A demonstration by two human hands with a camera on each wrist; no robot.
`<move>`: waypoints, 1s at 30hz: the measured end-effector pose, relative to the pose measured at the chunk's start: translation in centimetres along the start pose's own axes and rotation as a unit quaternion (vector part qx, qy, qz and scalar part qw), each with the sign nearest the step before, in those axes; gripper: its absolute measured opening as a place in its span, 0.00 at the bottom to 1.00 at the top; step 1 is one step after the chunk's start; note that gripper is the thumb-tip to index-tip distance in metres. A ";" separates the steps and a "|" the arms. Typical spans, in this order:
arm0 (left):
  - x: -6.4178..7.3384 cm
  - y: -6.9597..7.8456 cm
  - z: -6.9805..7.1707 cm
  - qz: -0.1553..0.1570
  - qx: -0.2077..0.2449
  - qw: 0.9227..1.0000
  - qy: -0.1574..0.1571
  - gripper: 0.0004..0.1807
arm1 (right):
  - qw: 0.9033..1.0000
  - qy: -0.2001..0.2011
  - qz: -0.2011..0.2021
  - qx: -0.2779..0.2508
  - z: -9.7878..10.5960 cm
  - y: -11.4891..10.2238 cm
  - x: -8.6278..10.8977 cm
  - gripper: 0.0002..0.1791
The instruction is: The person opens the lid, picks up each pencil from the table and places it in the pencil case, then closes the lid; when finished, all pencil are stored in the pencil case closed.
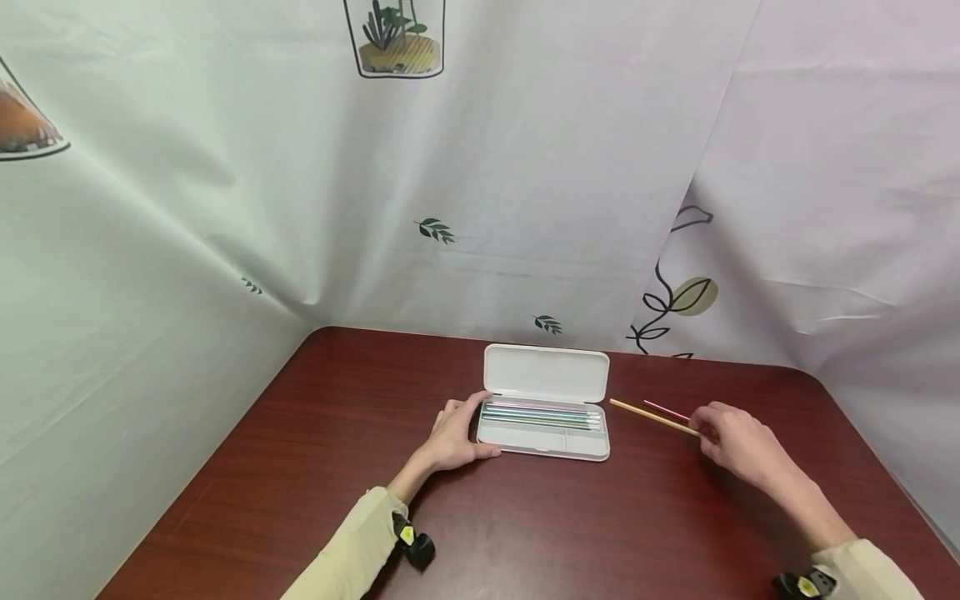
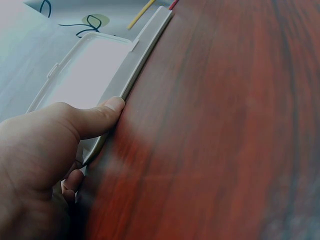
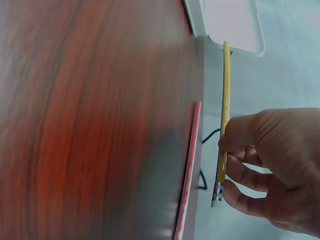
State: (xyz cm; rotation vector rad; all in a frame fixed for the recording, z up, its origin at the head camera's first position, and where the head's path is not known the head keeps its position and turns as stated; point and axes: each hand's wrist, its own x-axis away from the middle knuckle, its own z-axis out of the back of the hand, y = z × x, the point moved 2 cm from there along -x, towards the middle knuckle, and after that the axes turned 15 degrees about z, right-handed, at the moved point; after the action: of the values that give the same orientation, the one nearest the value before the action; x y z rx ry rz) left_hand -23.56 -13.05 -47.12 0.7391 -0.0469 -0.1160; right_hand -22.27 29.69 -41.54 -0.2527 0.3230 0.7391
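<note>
A white pencil case point(image 1: 517, 443) lies on the table with its lid point(image 1: 546, 372) hinged back. Several pencils point(image 1: 536, 415) in pale metallic colours lie side by side in its tray. My left hand point(image 1: 452, 437) grips the case's left end, thumb along the front edge and fingers toward the back. To the right of the case, my right hand point(image 1: 738, 443) pinches a yellow pencil point(image 3: 226, 90) near its eraser end, the other end pointing at the case. A red pencil point(image 3: 188, 172) rests on the table beside it, its near end hidden behind the right hand in the head view.
The dark reddish wooden table point(image 1: 300, 467) has rounded far corners. Behind it and along the left hangs a pale cloth point(image 1: 525, 183) printed with leaves and plants. Small black wrist cameras sit at both cuffs of the light sleeves point(image 1: 352, 542).
</note>
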 end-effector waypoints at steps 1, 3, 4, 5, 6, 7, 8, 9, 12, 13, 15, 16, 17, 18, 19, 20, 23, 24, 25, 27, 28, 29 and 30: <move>0.0 0.0 0.0 -0.001 0.000 1.000 0.000 0.49 | 1.000 -0.001 0.002 -0.002 0.0 -0.2 -0.2 0.13; 0.0 0.0 0.0 -0.001 0.001 1.000 -0.001 0.49 | 1.000 -0.001 0.005 -0.003 0.0 -0.6 -0.7 0.13; 0.0 0.0 0.0 -0.001 0.001 1.000 -0.001 0.49 | 1.000 -0.002 0.007 -0.005 0.0 -0.8 -0.9 0.13; 0.0 0.0 0.0 -0.001 0.002 1.000 -0.001 0.49 | 1.000 -0.004 0.009 -0.007 -0.1 -1.0 -1.2 0.13; 0.0 0.0 0.0 -0.001 0.002 1.000 -0.001 0.49 | 1.000 -0.005 0.011 -0.008 -0.2 -1.1 -1.4 0.13; 0.0 0.0 0.0 -0.001 0.002 1.000 -0.001 0.49 | 1.000 -0.006 0.013 -0.008 -0.2 -1.3 -1.7 0.13; 0.0 0.0 0.0 -0.001 0.002 1.000 -0.001 0.49 | 1.000 -0.006 0.016 -0.009 -0.3 -1.4 -1.9 0.13; 0.0 0.0 0.0 -0.002 0.002 1.000 0.000 0.49 | 1.000 -0.007 0.021 -0.009 -0.4 -1.6 -2.2 0.13; 0.0 0.0 0.0 -0.002 0.000 1.000 0.000 0.49 | 0.999 -0.006 0.031 -0.008 -0.7 -2.2 -3.1 0.14; 0.0 0.0 0.0 -0.002 0.000 1.000 0.000 0.49 | 0.999 -0.006 0.034 -0.008 -0.9 -2.3 -3.4 0.14; -0.1 0.0 0.0 -0.003 0.000 1.000 -0.001 0.49 | 0.999 -0.009 0.038 -0.008 -1.1 -2.7 -4.0 0.14; -0.1 0.0 0.0 -0.003 0.000 1.000 -0.001 0.49 | 0.999 -0.011 0.039 -0.008 -1.3 -2.9 -4.3 0.14; -0.1 0.0 0.0 -0.003 0.000 1.000 -0.001 0.49 | 0.999 -0.013 0.040 -0.010 -1.4 -3.1 -4.7 0.14; -0.1 0.0 0.0 -0.004 0.000 1.000 -0.001 0.49 | 0.999 -0.015 0.041 -0.011 -1.6 -3.3 -5.0 0.14; -0.1 0.0 0.0 -0.004 0.000 1.000 -0.001 0.49 | 0.999 -0.017 0.041 -0.013 -1.7 -3.5 -5.3 0.14; -0.1 0.0 0.0 -0.005 0.001 1.000 -0.001 0.49 | 0.999 -0.020 0.042 -0.016 -1.8 -3.7 -5.6 0.14; 0.0 0.0 0.0 -0.004 0.003 1.000 -0.002 0.49 | 0.998 -0.023 0.045 -0.022 -2.2 -4.1 -6.4 0.14; 0.0 0.0 0.0 -0.003 0.004 1.000 -0.002 0.49 | 0.998 -0.024 0.047 -0.023 -2.3 -4.2 -6.6 0.14; 0.0 0.1 0.0 -0.003 0.004 1.000 -0.003 0.49 | 0.998 -0.025 0.047 -0.024 -2.5 -4.3 -6.9 0.14; 0.1 0.1 0.1 -0.001 0.005 1.000 -0.004 0.49 | 0.998 -0.027 0.050 -0.025 -2.8 -4.5 -7.4 0.14; 0.1 0.1 0.1 -0.001 0.006 1.000 -0.004 0.49 | 0.998 -0.029 0.052 -0.025 -3.0 -4.6 -7.6 0.14; 0.1 0.1 0.1 0.000 0.006 1.000 -0.004 0.49 | 0.998 -0.030 0.054 -0.025 -3.1 -4.7 -7.9 0.14; 0.1 0.2 0.1 0.000 0.006 1.000 -0.004 0.49 | 0.998 -0.031 0.056 -0.025 -3.3 -4.8 -8.1 0.14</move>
State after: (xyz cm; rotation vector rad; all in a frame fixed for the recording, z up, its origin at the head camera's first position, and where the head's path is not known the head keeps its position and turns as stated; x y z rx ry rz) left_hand -23.47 -13.02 -46.94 0.7511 -0.0547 -0.1193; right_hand -25.20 20.17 -41.03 -0.2595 0.2615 0.8640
